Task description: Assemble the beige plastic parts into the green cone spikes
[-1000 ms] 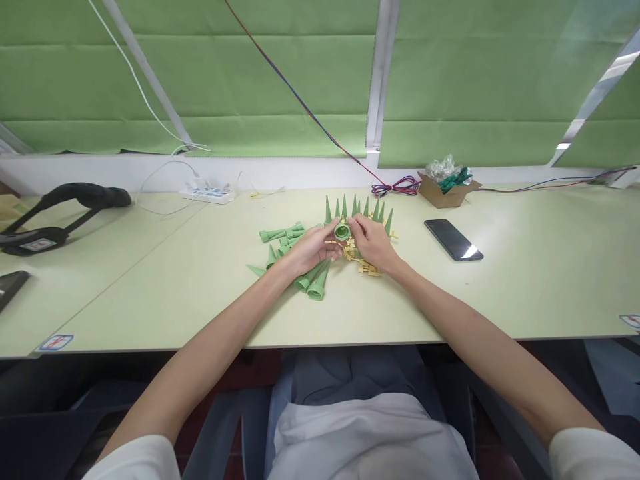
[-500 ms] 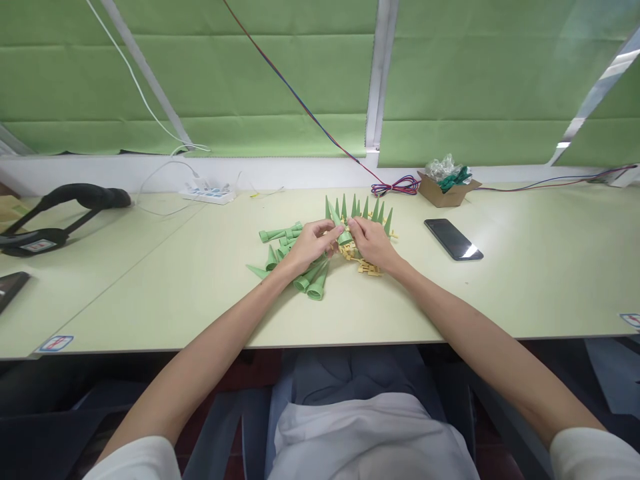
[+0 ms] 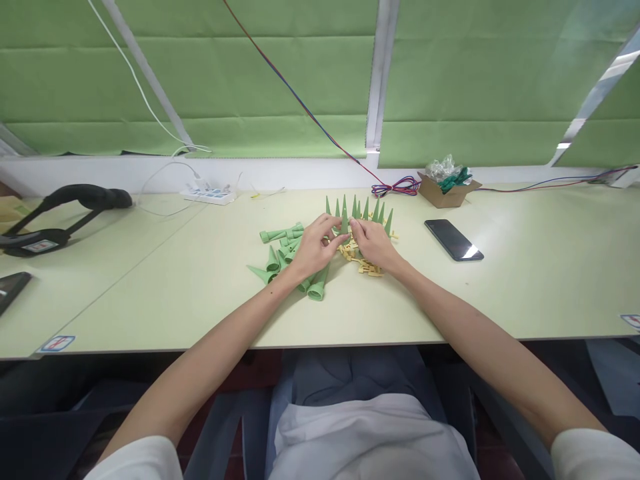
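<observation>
Front table edge (image 3: pixel 350 346) lies apart from hands (image 3: pixel 316 247) (image 3: pixel 374 244): left pinching cone (image 3: pixel 345 219), right's grip unclear.

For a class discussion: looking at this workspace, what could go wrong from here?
1. The green cone at the fingertips is close to the upright cones; a slip might knock some over.
2. The left hand is right by the loose green cones; its wrist could nudge some away.
3. The right hand is beside small yellow pieces, which it might scatter.
</observation>
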`<state>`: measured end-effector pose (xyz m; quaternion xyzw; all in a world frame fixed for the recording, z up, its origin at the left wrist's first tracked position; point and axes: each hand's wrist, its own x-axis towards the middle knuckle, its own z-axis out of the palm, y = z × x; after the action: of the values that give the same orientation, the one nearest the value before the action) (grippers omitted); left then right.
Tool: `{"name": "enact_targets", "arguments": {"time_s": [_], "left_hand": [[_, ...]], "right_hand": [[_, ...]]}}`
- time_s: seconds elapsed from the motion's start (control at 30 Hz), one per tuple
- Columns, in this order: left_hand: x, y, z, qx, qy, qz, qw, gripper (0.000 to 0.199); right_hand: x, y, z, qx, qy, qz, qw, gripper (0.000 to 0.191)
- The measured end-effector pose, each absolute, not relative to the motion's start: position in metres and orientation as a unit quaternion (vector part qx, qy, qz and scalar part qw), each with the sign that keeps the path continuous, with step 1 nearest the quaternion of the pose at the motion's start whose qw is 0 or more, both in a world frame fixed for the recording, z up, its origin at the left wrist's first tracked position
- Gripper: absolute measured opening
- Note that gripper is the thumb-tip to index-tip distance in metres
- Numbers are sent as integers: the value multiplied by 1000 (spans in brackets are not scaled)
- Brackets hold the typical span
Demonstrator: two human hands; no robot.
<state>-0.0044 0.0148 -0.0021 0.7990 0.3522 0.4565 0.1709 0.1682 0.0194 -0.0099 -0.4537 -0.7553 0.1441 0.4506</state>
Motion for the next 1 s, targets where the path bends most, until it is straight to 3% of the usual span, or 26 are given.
{"name": "enact_targets", "arguments": {"time_s": [0.2,0.37,0.5,0.67,0.8,1.0], "left_hand": [[-3,11,0,814,347,446,137,15],[-1,11,1,778,376,473,170,27],[-1,14,1,748,402,476,226,23],[-2,18,3,697,434,433,372,50],[-1,17,5,650,415,404,493,54],[-2,14,7,646,384,401,524,52]], "right_hand": [[166,20,-12,-461,-738,143,472,47],[165,20,-13,-468,-711,146,503,48],[166,19,-12,-469,-693,141,529,46],[166,17,-10,-461,-697,135,533,46],[165,15,-10,-448,-711,147,522,43],[166,16,-11,-436,-725,153,512,39]]}}
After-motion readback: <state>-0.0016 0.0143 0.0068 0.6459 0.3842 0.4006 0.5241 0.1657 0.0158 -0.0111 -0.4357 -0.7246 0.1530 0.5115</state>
